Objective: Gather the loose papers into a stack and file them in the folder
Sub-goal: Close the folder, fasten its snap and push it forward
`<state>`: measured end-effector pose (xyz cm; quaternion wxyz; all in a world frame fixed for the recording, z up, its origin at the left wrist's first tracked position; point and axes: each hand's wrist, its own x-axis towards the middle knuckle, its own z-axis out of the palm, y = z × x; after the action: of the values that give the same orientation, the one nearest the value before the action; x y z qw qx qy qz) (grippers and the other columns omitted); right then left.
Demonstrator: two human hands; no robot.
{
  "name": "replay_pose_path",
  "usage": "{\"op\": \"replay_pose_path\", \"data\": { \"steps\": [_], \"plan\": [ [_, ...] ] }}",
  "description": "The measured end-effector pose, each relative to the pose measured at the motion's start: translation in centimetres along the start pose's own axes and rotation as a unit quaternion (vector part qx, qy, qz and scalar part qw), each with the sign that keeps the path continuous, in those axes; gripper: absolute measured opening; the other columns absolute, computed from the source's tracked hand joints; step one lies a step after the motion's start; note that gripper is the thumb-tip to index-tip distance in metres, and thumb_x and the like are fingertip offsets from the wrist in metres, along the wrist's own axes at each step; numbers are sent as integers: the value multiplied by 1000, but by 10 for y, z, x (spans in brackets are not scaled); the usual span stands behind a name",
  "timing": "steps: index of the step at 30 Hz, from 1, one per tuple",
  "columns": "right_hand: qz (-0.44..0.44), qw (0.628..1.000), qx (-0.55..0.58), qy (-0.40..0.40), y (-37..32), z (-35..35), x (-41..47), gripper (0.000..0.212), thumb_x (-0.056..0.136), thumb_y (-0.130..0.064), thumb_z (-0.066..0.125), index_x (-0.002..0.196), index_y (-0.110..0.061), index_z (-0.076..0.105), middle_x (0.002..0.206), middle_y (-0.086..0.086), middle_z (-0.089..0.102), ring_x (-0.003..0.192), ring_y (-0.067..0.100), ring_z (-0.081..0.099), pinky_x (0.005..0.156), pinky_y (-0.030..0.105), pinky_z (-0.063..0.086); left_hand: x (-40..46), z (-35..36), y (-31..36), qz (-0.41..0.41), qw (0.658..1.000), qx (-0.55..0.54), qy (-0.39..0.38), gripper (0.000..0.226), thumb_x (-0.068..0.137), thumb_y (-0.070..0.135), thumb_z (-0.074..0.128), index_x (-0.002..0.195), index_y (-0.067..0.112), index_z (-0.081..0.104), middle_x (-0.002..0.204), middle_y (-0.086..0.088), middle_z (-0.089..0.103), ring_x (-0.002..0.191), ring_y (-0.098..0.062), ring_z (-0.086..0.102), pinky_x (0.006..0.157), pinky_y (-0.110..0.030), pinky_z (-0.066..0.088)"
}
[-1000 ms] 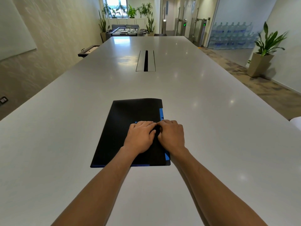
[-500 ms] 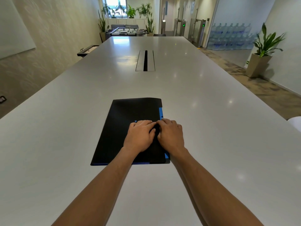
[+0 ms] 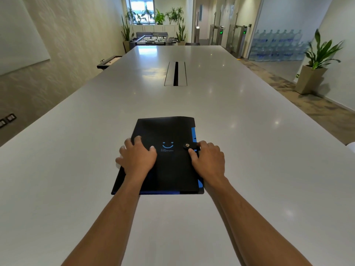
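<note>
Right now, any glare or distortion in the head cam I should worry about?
Head view: ceiling-light glare spots dot the table; wide-angle bends its edges outward; the folder and both hands are sharp; the far window is blown out.

Long white table [image 3: 249,150] w/ centre cable slot [image 3: 175,73]; black folder [image 3: 169,131] flat near edge.

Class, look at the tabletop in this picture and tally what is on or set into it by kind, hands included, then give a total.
Folder: 1
Hands: 2, left hand and right hand, both resting flat on the folder
Cable slot set into the table: 1
Loose papers: 0 visible
Total: 4
</note>
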<state>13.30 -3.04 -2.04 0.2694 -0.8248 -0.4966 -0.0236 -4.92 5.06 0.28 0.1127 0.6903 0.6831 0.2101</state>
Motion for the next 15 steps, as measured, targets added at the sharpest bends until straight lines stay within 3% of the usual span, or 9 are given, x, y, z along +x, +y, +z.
{"op": "replay_pose_path", "data": {
  "steps": [4, 8, 11, 13, 15],
  "plan": [
    [28, 998, 56, -11, -4, -3, -2, 43, 89, -49, 55, 120, -20, 56, 106, 5, 64, 95, 22, 58, 81, 36, 49, 8, -7, 0, -23, 999, -41, -21, 64, 85, 50, 57, 139, 22, 38, 139, -12, 42, 119, -36, 48, 98, -53, 35],
    [77, 985, 154, -23, -2, -9, -1, 45, 85, -44, 62, 123, -22, 52, 112, 3, 60, 99, 17, 57, 82, 32, 49, 23, -16, -5, -67, 979, -188, -43, 61, 82, 42, 67, 134, 19, 45, 132, -13, 51, 112, -34, 55, 92, -49, 46],
    [126, 949, 286, -38, 1, -17, 2, 45, 83, -38, 67, 122, -25, 49, 104, -2, 63, 91, 10, 62, 70, 24, 48, 33, -21, -7, -95, 939, -321, -77, 58, 80, 28, 74, 131, 13, 50, 128, -14, 57, 109, -31, 58, 90, -44, 51],
    [164, 918, 358, -41, 3, -22, 5, 46, 79, -34, 71, 119, -25, 50, 93, -6, 66, 82, 7, 64, 61, 21, 46, 37, -21, -5, -101, 925, -355, -88, 54, 80, 21, 75, 128, 13, 54, 126, -13, 59, 106, -29, 60, 89, -42, 52],
    [220, 874, 430, -48, 7, -25, 12, 51, 75, -30, 74, 120, -23, 50, 98, -3, 66, 86, 11, 65, 67, 28, 52, 42, -20, -1, -94, 924, -363, -81, 48, 81, 16, 74, 126, 15, 56, 124, -11, 61, 103, -26, 60, 87, -39, 53]
  ]
}}
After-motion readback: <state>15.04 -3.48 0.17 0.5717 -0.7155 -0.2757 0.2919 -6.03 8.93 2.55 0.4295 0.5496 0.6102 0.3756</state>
